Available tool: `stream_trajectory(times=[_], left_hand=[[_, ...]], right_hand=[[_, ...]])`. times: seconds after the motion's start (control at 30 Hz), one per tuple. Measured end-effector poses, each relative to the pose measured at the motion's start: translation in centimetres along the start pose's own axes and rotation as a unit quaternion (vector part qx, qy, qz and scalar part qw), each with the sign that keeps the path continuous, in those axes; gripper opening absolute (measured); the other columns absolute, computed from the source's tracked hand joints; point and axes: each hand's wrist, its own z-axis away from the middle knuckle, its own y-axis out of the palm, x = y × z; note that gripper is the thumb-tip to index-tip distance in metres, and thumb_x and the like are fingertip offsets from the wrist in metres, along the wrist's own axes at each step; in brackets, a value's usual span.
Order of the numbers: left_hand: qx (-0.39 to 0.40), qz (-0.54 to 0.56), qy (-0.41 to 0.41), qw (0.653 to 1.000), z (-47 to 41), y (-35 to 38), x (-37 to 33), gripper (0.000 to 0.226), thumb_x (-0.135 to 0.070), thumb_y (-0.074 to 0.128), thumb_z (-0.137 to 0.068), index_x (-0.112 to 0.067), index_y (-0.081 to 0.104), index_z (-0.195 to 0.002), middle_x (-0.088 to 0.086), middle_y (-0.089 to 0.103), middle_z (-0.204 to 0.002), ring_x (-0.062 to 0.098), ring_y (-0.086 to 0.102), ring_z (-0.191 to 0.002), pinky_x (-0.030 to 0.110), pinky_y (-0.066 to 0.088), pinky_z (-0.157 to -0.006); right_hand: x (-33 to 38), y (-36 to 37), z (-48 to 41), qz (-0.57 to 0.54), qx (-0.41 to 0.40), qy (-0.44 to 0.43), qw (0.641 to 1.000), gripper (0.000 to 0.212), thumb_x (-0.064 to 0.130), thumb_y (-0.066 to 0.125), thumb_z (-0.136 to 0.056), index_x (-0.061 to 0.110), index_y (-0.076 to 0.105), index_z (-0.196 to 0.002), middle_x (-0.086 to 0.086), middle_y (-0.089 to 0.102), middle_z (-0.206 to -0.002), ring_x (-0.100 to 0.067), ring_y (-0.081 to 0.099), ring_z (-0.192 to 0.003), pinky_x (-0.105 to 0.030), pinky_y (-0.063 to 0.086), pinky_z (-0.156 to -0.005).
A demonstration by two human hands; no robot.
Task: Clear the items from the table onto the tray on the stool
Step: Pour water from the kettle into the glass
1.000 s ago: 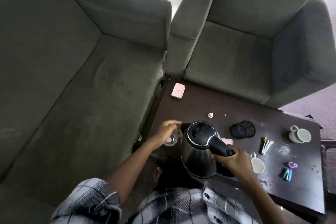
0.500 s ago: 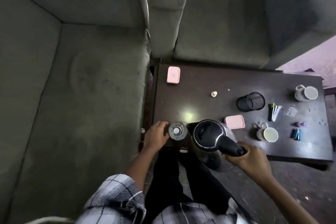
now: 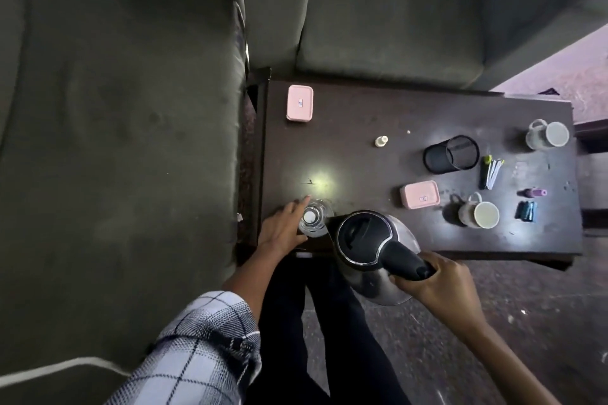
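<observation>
At the table's near edge, right hand [image 3: 441,286] grips the kettle [image 3: 371,250] handle; left hand [image 3: 283,230] cups the glass [image 3: 312,219].

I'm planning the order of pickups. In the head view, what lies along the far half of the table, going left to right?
Pink case → small white cap → black mesh pen cup lying on its side → bundle of pens → white mug on its side.

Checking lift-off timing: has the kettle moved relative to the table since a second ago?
Yes. The kettle, gripped by the right hand, now hangs past the table near edge, over the floor; earlier it sat over the tabletop.
</observation>
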Motion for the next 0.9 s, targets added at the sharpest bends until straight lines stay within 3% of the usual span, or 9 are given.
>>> stream_trajectory(times=[0.33, 0.7, 0.9], left_hand=[[-0.011, 0.012, -0.015, 1.000, -0.6, -0.1, 0.0, 0.085, -0.038, 0.072, -0.076, -0.041, 0.020, -0.142, 0.005, 0.052, -0.128, 0.029, 0.056, -0.113, 0.039, 0.048, -0.088], [-0.014, 0.028, -0.017, 0.999, -0.7, 0.0, 0.1, 0.083, -0.037, 0.073, -0.075, -0.041, 0.022, -0.141, 0.008, 0.054, -0.124, 0.029, 0.058, -0.111, 0.039, 0.049, -0.087], [-0.011, 0.044, -0.028, 0.999, -0.7, 0.1, 0.0, 0.083, -0.034, 0.074, -0.075, -0.042, 0.024, -0.140, 0.008, 0.055, -0.124, 0.030, 0.058, -0.112, 0.039, 0.048, -0.087]], right_hand=[[0.3, 0.6, 0.0, 0.044, -0.002, 0.027, 0.999, 0.037, 0.040, 0.079, -0.061, 0.012, 0.055, -0.058, -0.002, 0.057, -0.052, -0.028, 0.058, -0.059, -0.033, 0.039, -0.052], [0.2, 0.9, 0.2, 0.068, 0.002, 0.022, 0.997, 0.041, 0.046, 0.076, -0.061, 0.021, 0.045, -0.052, -0.005, 0.060, -0.056, -0.030, 0.061, -0.063, -0.030, 0.039, -0.053], [0.3, 1.2, 0.3, 0.083, -0.001, 0.032, 0.996, 0.039, 0.048, 0.074, -0.061, 0.019, 0.049, -0.056, -0.006, 0.059, -0.058, -0.032, 0.062, -0.066, -0.030, 0.039, -0.055]])
